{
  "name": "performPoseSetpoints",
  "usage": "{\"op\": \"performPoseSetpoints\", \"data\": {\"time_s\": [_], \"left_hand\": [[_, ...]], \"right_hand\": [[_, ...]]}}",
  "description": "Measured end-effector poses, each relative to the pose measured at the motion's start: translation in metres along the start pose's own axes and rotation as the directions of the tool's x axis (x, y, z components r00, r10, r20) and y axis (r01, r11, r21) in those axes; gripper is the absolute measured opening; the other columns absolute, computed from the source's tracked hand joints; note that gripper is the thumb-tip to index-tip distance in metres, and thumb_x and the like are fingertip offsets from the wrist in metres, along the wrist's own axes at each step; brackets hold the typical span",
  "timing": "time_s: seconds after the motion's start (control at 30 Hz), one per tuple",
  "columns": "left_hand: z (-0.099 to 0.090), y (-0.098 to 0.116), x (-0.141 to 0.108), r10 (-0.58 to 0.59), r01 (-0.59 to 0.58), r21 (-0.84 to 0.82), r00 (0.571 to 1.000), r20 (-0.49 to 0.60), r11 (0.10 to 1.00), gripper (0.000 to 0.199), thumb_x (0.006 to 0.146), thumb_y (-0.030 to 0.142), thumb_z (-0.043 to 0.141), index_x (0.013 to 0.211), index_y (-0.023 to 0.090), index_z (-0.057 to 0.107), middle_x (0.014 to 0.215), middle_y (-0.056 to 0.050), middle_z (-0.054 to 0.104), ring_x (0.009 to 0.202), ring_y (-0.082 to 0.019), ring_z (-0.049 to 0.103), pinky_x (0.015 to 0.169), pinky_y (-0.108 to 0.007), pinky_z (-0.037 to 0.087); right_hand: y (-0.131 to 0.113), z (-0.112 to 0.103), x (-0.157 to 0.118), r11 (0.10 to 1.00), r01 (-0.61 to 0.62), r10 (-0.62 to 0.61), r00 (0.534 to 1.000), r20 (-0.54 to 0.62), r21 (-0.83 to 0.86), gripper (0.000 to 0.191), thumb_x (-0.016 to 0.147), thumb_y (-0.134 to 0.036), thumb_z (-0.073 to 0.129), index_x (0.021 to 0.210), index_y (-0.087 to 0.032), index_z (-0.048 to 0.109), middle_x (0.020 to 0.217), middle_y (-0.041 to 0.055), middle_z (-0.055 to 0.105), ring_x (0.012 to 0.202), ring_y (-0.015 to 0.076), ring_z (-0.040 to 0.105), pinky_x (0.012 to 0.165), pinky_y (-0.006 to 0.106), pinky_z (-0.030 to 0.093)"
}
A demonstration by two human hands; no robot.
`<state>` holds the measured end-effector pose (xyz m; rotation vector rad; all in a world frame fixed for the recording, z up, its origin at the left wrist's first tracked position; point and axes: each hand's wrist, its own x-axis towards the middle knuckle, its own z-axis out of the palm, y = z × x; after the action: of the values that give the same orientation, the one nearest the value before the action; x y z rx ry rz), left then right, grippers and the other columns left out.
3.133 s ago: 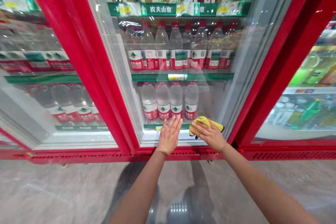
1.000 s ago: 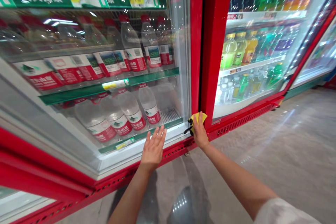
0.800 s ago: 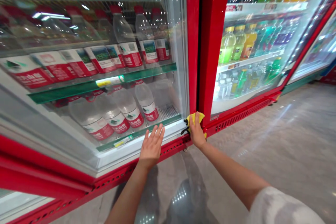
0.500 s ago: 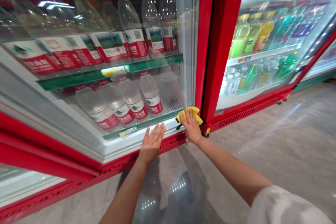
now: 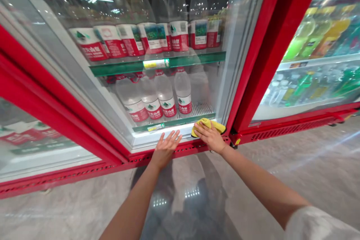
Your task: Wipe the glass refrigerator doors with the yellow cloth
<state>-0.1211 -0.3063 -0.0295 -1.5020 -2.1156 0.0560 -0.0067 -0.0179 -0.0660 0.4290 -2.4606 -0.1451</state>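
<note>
Our right hand (image 5: 209,137) lies flat on a yellow cloth (image 5: 207,124), fingers pressed down over its crumpled, soft-looking folds, so the cloth is pinned against the white bottom rail (image 5: 146,140) of the glass cooler door (image 5: 157,45); only its far edge and a corner toward the red door frame (image 5: 253,63) peek out beyond our fingertips. That flat press looks suited to rubbing the rail rather than carrying the cloth. Our left hand (image 5: 165,148) rests just beside it, palm open and fingers spread against the same rail, holding nothing, likely as a brace while we lean low. Beyond both hands, behind the smooth, reflective glass, clear plastic water bottles (image 5: 165,95) with red-and-white labels stand upright on a wire shelf. Below our wrists runs the red vented base panel (image 5: 185,150), slotted along its length, and under our arms the polished grey floor (image 5: 267,165) gleams.
</note>
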Motion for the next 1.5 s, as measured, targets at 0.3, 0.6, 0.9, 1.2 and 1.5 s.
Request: {"op": "performPoseSetpoints", "data": {"time_s": [0.3, 0.6, 0.9, 1.2, 1.5], "left_hand": [[-0.007, -0.029, -0.041, -0.074, 0.077, 0.024, 0.992, -0.1, 0.997, 0.074, 0.091, 0.006, 0.046, 0.16, 0.027, 0.031, 0.163, -0.007, 0.037, 0.155, -0.024, 0.029, 0.13, -0.053, 0.009], [-0.011, -0.037, -0.07, -0.213, 0.214, 0.027, 0.977, -0.021, 0.977, 0.078, 0.09, 0.006, 0.048, 0.162, 0.027, 0.026, 0.169, -0.006, 0.023, 0.158, -0.024, 0.016, 0.13, -0.053, 0.005], [-0.021, -0.042, -0.085, -0.296, 0.299, -0.008, 0.947, 0.124, 0.954, 0.09, 0.083, 0.004, 0.051, 0.163, 0.031, 0.02, 0.172, -0.003, 0.011, 0.159, -0.026, 0.009, 0.128, -0.058, 0.009], [-0.008, -0.044, -0.122, -0.421, 0.421, -0.009, 0.907, 0.024, 0.907, 0.087, 0.083, 0.004, 0.051, 0.162, 0.028, 0.025, 0.171, -0.007, 0.014, 0.159, -0.025, 0.014, 0.128, -0.055, 0.013], [-0.01, -0.054, -0.138, -0.485, 0.484, 0.035, 0.874, 0.041, 0.875, 0.083, 0.083, 0.004, 0.049, 0.16, 0.027, 0.032, 0.17, -0.007, 0.02, 0.159, -0.023, 0.013, 0.128, -0.054, 0.013]], "right_hand": [[0.012, -0.017, -0.025, 0.995, 0.075, -0.07, 0.994, 0.079, -0.066, 0.045, 0.103, -0.016, 0.041, 0.144, -0.028, 0.056, 0.153, 0.003, 0.054, 0.146, 0.0185, 0.045, 0.13, 0.046, 0.012], [-0.045, -0.004, 0.045, 0.968, 0.248, -0.245, 0.966, 0.086, -0.034, 0.042, 0.102, -0.016, 0.045, 0.141, -0.025, 0.058, 0.157, 0.0034, 0.05, 0.14, 0.0188, 0.052, 0.129, 0.047, 0.018], [-0.071, -0.015, 0.115, 0.94, 0.339, -0.339, 0.941, 0.019, -0.019, 0.036, 0.103, -0.019, 0.048, 0.135, -0.025, 0.063, 0.154, 0.0074, 0.054, 0.148, 0.0224, 0.042, 0.125, 0.052, 0.026], [-0.082, -0.001, 0.099, 0.908, 0.416, -0.415, 0.91, 0.011, -0.047, 0.039, 0.102, -0.019, 0.049, 0.138, -0.03, 0.061, 0.146, 0.0013, 0.062, 0.136, 0.0191, 0.055, 0.126, 0.045, 0.024], [-0.119, -0.007, 0.151, 0.973, 0.229, -0.231, 0.97, -0.074, -0.023, 0.051, 0.104, -0.02, 0.045, 0.153, -0.03, 0.045, 0.16, 0.0055, 0.045, 0.151, 0.0222, 0.038, 0.127, 0.053, 0.018]]}}
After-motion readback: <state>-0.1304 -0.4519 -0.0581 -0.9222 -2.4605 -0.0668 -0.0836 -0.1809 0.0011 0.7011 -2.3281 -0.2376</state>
